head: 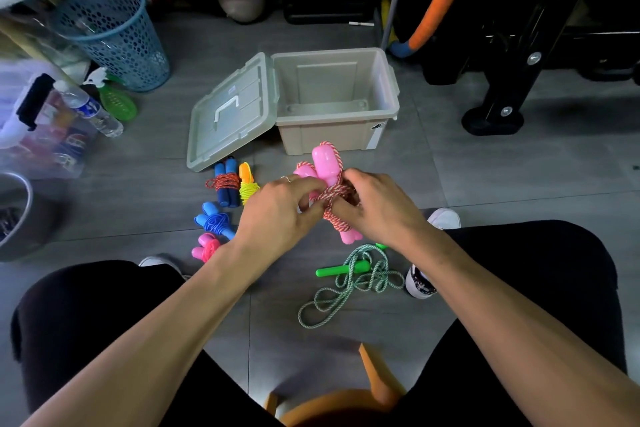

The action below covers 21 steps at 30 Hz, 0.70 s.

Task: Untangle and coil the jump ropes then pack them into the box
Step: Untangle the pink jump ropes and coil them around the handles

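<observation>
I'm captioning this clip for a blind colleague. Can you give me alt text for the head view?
Both hands, left hand and right hand, wrap a pink-handled jump rope above a grey floor. Behind it stands an open beige box, empty, its lid leaning alongside; four coiled ropes lie left, a green rope still loose.

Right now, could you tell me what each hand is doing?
Left hand: fingers curled, pinching the pink and white rope wound round the pink handles.
Right hand: gripping the same bundle from the other side.

Both hands meet ahead, left hand and right hand, fingers curled, gripping
</observation>
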### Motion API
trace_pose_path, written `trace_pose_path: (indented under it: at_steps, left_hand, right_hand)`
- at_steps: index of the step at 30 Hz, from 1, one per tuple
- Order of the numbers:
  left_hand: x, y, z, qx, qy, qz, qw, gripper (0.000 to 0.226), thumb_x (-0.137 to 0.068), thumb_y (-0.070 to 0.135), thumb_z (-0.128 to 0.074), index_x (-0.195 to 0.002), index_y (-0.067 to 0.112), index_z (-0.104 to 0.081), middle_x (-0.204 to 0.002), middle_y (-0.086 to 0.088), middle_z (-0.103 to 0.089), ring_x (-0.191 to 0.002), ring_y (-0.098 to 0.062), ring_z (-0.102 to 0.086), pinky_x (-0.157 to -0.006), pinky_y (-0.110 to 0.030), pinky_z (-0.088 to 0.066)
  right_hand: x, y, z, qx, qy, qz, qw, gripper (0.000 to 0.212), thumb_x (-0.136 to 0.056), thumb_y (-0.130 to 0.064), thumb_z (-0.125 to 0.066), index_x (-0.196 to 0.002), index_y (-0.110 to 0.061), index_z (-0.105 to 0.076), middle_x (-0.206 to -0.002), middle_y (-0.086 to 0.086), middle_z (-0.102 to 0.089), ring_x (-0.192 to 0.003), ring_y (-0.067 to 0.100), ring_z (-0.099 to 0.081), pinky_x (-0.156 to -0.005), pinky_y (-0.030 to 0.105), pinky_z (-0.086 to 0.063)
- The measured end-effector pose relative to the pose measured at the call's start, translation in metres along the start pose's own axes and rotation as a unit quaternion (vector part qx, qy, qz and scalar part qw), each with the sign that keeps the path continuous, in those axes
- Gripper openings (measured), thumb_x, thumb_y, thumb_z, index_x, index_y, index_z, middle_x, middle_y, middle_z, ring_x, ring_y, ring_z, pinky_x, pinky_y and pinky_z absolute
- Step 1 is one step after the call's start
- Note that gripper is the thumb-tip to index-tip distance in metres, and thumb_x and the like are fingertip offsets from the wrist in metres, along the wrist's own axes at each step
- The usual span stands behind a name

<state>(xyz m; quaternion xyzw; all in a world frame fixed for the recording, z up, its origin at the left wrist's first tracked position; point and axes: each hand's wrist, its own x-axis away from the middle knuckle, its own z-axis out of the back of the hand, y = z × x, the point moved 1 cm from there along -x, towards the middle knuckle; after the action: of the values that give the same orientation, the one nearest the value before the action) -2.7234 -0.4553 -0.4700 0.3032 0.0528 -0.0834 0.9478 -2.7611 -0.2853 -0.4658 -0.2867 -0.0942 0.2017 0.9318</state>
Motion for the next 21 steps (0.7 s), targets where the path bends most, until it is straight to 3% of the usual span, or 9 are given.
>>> trace_pose_path:
  at_steps: [2,5,8,11,14,16,18,21]
  left_hand:
    - [-0.001,-0.003,-0.002,0.071,0.009,0.019,0.997,0.022,-0.082,0.026,-0.062,-0.101,0.019,-0.072,-0.065,0.013,-0.045,-0.062,-0.002,-0.044,-0.06,-0.023,-0.037]
    - [-0.002,0.0,-0.001,0.142,0.039,0.048,0.988,0.017,-0.084,0.006,-0.068,-0.099,0.011,-0.074,-0.064,0.008,-0.042,-0.061,-0.004,-0.043,-0.06,-0.012,-0.034]
    - [-0.003,0.002,0.0,0.207,0.049,0.064,0.975,0.019,-0.085,0.0,-0.067,-0.097,0.013,-0.073,-0.066,0.008,-0.045,-0.062,-0.002,-0.044,-0.062,-0.013,-0.036]
    - [0.0,0.002,-0.002,0.249,0.04,0.075,0.965,0.017,-0.086,0.0,-0.066,-0.096,0.013,-0.072,-0.068,0.008,-0.045,-0.063,-0.002,-0.043,-0.065,-0.02,-0.038]
    - [0.001,0.002,0.0,0.166,0.028,0.041,0.985,0.012,-0.087,0.002,-0.065,-0.093,0.009,-0.072,-0.068,0.011,-0.045,-0.064,-0.001,-0.044,-0.064,-0.019,-0.038]
    - [0.0,0.0,0.001,0.034,0.002,-0.04,0.999,0.012,-0.085,0.009,-0.06,-0.093,0.01,-0.069,-0.073,0.006,-0.051,-0.068,-0.011,-0.05,-0.066,-0.029,-0.041]
    - [0.002,-0.005,0.001,-0.097,-0.021,-0.092,0.991,0.017,-0.082,0.014,-0.055,-0.094,0.013,-0.066,-0.081,0.0,-0.058,-0.07,-0.027,-0.056,-0.065,-0.033,-0.037]
    - [0.006,-0.004,0.0,-0.169,-0.03,-0.108,0.979,0.021,-0.085,0.024,-0.045,-0.092,0.013,-0.062,-0.086,-0.005,-0.06,-0.072,-0.032,-0.058,-0.065,-0.036,-0.038]
  right_hand:
    - [0.0,0.0,-0.002,-0.017,0.002,-0.012,1.0,0.031,-0.086,-0.047,-0.053,-0.084,-0.016,-0.053,-0.067,-0.004,-0.055,-0.067,0.025,-0.054,-0.056,0.033,-0.036]
    - [0.0,0.0,-0.002,-0.068,0.022,-0.014,0.997,0.036,-0.081,-0.051,-0.052,-0.084,-0.016,-0.058,-0.065,-0.002,-0.059,-0.063,0.021,-0.055,-0.056,0.035,-0.043]
    - [0.0,0.001,0.003,-0.097,0.031,0.004,0.995,0.041,-0.078,-0.053,-0.047,-0.084,-0.015,-0.061,-0.063,-0.001,-0.06,-0.059,0.014,-0.054,-0.056,0.034,-0.044]
    - [0.002,0.002,0.005,-0.109,0.023,0.02,0.994,0.033,-0.082,-0.047,-0.049,-0.076,-0.017,-0.058,-0.058,-0.003,-0.056,-0.053,0.011,-0.049,-0.052,0.034,-0.04]
    - [0.004,0.004,0.002,-0.095,0.004,0.031,0.995,0.03,-0.084,-0.044,-0.051,-0.072,-0.017,-0.053,-0.058,-0.003,-0.054,-0.054,0.014,-0.048,-0.053,0.036,-0.04]
    - [0.005,0.006,-0.001,-0.061,-0.011,0.051,0.997,0.026,-0.086,-0.043,-0.049,-0.077,-0.018,-0.053,-0.068,-0.004,-0.057,-0.062,0.02,-0.053,-0.057,0.037,-0.044]
    - [0.004,0.006,-0.005,-0.026,-0.028,0.062,0.997,0.021,-0.089,-0.039,-0.051,-0.086,-0.018,-0.055,-0.08,-0.002,-0.06,-0.072,0.023,-0.056,-0.063,0.038,-0.047]
    - [0.002,0.005,-0.012,0.01,-0.019,0.059,0.998,0.024,-0.09,-0.041,-0.051,-0.096,-0.018,-0.054,-0.09,-0.003,-0.057,-0.078,0.021,-0.053,-0.065,0.034,-0.041]
